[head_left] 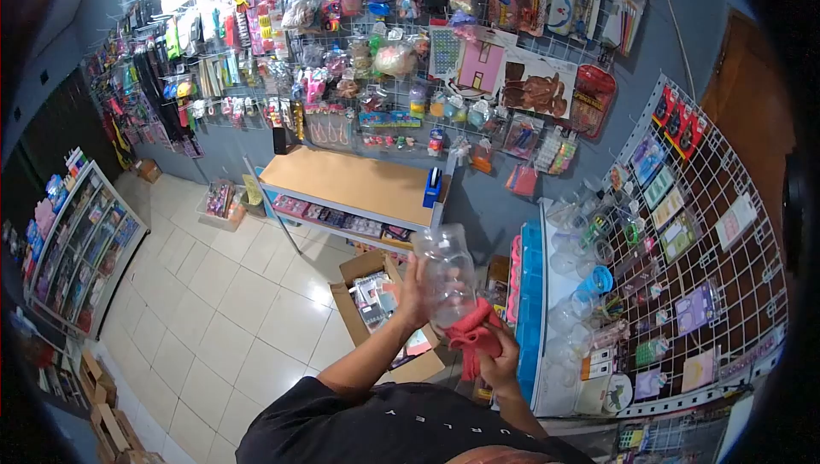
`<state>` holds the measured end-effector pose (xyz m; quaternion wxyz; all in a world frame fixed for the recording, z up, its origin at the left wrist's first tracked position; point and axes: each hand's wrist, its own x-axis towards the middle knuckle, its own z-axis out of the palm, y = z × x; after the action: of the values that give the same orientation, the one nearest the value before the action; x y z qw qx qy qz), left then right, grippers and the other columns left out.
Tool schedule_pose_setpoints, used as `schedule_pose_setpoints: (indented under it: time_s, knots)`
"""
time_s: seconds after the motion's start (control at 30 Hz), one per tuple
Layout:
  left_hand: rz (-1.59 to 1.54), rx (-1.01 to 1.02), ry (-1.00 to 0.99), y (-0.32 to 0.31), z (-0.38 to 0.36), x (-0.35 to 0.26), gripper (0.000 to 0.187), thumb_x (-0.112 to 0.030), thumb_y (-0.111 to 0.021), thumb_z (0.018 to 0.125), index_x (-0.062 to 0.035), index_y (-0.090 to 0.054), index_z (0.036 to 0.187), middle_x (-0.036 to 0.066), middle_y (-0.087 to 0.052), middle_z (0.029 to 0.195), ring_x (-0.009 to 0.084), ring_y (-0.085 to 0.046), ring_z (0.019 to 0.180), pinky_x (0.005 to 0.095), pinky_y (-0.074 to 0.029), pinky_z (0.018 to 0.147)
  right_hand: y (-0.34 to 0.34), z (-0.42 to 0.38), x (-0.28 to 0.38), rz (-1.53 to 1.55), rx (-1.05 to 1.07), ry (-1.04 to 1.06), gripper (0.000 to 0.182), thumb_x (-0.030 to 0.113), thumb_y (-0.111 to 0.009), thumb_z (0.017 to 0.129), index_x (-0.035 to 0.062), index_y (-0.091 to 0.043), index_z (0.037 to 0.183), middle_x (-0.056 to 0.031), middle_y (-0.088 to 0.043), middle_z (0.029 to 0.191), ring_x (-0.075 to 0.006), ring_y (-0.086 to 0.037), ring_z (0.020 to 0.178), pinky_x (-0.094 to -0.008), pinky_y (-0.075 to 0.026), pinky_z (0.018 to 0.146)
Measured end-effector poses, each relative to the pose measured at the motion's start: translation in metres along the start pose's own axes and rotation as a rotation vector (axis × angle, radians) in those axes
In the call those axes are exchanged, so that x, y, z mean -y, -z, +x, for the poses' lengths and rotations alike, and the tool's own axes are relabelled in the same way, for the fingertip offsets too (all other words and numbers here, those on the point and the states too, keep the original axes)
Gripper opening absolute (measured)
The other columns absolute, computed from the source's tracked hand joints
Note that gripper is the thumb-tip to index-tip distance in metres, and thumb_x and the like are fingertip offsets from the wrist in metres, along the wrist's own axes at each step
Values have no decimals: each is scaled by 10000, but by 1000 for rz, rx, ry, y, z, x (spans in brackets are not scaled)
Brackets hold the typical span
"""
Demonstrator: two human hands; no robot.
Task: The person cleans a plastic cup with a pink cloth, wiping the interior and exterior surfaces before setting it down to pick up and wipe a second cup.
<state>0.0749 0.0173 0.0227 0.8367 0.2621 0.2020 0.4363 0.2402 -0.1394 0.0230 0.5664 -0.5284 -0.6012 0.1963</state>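
Note:
A clear plastic jar [446, 272] is held up in front of my chest, tilted, with its far end toward the wooden-topped table. My left hand [412, 295] grips the jar along its left side, fingers partly hidden behind it. A red cloth [472, 332] is bunched against the jar's near end. My right hand [500, 357] is closed round this cloth, and part of it hangs below the fingers. Just beneath the jar, an open cardboard box [348, 289] with packaged goods inside stands on the floor.
A wooden-topped table [359, 182] with a blue tape dispenser [433, 186] stands ahead. To my right, several clear jars [564, 319] and a blue lid [600, 278] sit on a white surface beside a wire grid rack [726, 250]. Packaged goods cover the wall. A glass display case [85, 242] stands far left.

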Motion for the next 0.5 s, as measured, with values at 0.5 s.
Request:
schedule_pose_setpoints:
  time_s: [0.5]
  knots:
    - [-322, 133, 280, -72, -30, 83, 794, -676, -495, 897, -95, -406, 1431, 141, -496, 1367, 273, -497, 1278, 425, -398, 1092, 7, 57, 37, -529, -146, 430, 517, 497, -775, 734, 78, -692, 1025, -172, -615, 1114, -390, -591, 1051, -490, -463, 919]
